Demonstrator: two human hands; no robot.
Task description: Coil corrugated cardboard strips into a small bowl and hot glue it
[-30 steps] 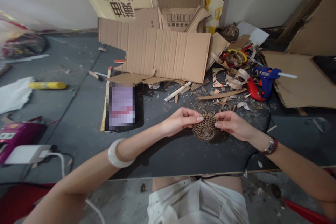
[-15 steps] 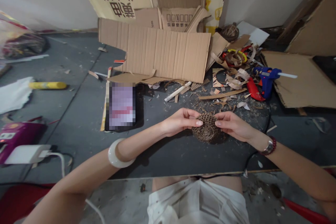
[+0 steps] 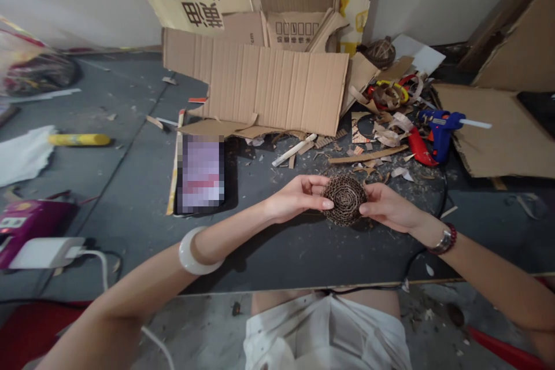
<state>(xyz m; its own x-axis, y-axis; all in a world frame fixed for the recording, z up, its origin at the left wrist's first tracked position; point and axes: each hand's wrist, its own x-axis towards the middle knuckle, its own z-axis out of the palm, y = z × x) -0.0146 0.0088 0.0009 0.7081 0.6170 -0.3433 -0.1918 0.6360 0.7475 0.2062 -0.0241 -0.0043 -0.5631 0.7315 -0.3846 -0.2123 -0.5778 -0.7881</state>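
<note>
Between my two hands is a round coil of rolled corrugated cardboard, its spiral face turned towards me. My left hand grips its left side with the fingertips, and my right hand holds its right side. The coil's underside is hidden. Both hands are raised a little above the dark work table. A white bangle circles my left wrist. A watch and a red beaded bracelet sit on my right wrist.
Cardboard scraps and shavings lie beyond my hands. A blue and red hot glue gun rests at the right, and a phone with a blurred screen lies to the left. A large corrugated cardboard sheet stands at the back, with a similar coiled piece behind it.
The coil has risen slightly and turned, so its spiral now faces me more fully. My hands have shifted their hold to its sides.
</note>
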